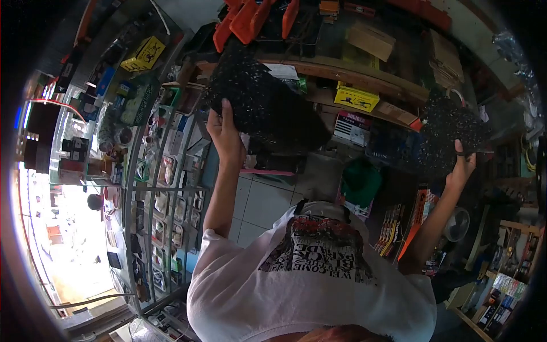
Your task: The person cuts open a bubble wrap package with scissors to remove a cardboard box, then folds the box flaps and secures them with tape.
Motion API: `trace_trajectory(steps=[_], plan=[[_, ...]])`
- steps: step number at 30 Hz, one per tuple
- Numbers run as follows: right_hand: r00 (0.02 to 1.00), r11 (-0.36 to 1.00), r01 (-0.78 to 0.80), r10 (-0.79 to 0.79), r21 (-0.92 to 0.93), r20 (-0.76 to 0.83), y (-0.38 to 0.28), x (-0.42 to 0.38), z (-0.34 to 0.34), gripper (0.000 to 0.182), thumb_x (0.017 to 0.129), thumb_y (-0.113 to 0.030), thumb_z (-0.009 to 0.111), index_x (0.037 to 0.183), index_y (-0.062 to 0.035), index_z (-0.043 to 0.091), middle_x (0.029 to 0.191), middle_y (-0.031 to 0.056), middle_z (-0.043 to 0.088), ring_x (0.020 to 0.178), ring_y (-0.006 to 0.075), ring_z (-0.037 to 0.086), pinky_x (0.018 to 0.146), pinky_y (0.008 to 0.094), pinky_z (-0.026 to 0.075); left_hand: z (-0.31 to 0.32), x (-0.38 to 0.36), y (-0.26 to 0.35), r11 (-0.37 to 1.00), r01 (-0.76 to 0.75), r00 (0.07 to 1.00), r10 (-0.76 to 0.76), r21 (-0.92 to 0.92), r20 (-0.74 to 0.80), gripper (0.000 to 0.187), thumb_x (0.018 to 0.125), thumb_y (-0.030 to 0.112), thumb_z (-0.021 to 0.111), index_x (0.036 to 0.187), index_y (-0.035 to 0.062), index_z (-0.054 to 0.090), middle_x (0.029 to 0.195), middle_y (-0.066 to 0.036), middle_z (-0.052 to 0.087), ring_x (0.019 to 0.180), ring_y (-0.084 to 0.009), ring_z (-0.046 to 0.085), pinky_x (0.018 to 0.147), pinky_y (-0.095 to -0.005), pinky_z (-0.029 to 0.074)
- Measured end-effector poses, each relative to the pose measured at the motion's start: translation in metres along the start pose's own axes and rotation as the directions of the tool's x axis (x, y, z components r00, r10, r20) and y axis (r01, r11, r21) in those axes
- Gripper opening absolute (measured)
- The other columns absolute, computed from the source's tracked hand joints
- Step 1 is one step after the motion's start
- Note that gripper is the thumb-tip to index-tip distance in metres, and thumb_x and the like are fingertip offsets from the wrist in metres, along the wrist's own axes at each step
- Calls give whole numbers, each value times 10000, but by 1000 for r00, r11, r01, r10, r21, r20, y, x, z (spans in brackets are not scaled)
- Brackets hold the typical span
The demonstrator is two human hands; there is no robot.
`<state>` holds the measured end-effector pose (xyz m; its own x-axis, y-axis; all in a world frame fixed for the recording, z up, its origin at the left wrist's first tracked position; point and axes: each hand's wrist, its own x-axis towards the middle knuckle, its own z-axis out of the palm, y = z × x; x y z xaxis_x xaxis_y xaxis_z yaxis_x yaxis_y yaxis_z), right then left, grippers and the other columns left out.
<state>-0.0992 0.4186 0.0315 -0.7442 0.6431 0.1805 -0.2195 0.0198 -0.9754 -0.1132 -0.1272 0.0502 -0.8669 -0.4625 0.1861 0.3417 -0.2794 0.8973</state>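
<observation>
My left hand (228, 134) grips the lower left edge of a large black speckled piece (250, 102), its thumb lying on the near face and its other fingers hidden behind. The piece is raised at a slant in front of the shelves. Out to the right, my right hand (462, 162) is closed on the lower edge of a second black speckled piece (450, 134), with one finger pointing up across its face. The two pieces are apart from each other. What they are made of cannot be told.
A wooden shelf (342, 74) runs across ahead, with a yellow box (356, 97), a cardboard box (370, 41) and orange tools (250, 23). Glass display shelving (134, 188) stands at left. A green container (361, 182) is below. Racks of goods (501, 296) stand at right.
</observation>
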Motion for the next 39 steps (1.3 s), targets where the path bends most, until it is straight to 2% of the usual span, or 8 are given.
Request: trace_trajectory(steps=[12,13,14,18,27,32,36,39], plan=[[975,996,89,-84,-17,204,-29,-53,32,428,779,-105,881,1135,-30,656,1072,26,700,943,117,629,899,295,484,15,-1,-5,894,418,908,-406,-161,105,376,1075,302,520,1338,35,550,1320,-99,609,1251,-232,573,1078,-369,448],[980,999,53,-49,-12,193,-33,-62,34,437,768,-112,889,1130,-30,660,1060,23,703,933,116,634,889,294,490,-7,6,-33,891,447,892,-437,-78,116,249,1070,290,540,1188,85,616,1160,-44,673,1054,-109,650,805,-274,514],[985,1000,26,-24,-5,173,-33,-67,34,446,756,-118,896,1126,-30,664,1048,19,706,924,115,638,879,293,496,15,-9,-14,920,387,911,-372,-58,179,453,1076,307,518,1367,-41,514,1285,-138,597,1222,-259,575,1059,-368,454],[961,980,123,-78,-157,266,-24,-64,20,506,755,-103,875,1204,-13,660,1092,50,710,955,142,659,897,300,514,-11,-27,-62,566,-484,839,84,668,537,376,1029,73,495,1397,-2,517,1204,-204,641,1136,-336,613,1014,-400,455],[992,993,24,-10,116,-123,-11,-83,3,471,818,-146,850,1215,-2,641,1105,28,697,960,121,636,863,276,493,-37,-79,-142,447,-383,814,-250,808,524,752,888,-162,466,1562,169,416,1469,-236,435,1375,-365,445,1136,-379,334],[779,962,166,8,218,-627,-9,-27,-44,441,823,-99,820,1208,8,635,1140,80,702,983,190,629,943,337,474,-51,-73,-190,708,231,764,-557,668,326,761,880,-175,390,1566,154,405,1527,-256,367,1433,-364,384,1173,-380,296],[304,999,31,11,21,-953,48,87,-149,582,797,-217,868,1259,29,611,1220,170,691,1076,299,666,902,402,524,-27,-83,-162,528,-174,761,-464,831,454,750,867,-172,386,1548,139,434,1542,-260,344,1442,-369,370,1181,-393,300],[230,893,-395,-132,-216,-964,75,123,-204,710,755,-348,897,1267,31,583,1185,221,693,1113,372,664,905,443,534,-21,-93,-144,393,-412,707,-431,822,561,722,877,-162,402,1529,140,463,1532,-252,363,1434,-358,379,1172,-399,323]])
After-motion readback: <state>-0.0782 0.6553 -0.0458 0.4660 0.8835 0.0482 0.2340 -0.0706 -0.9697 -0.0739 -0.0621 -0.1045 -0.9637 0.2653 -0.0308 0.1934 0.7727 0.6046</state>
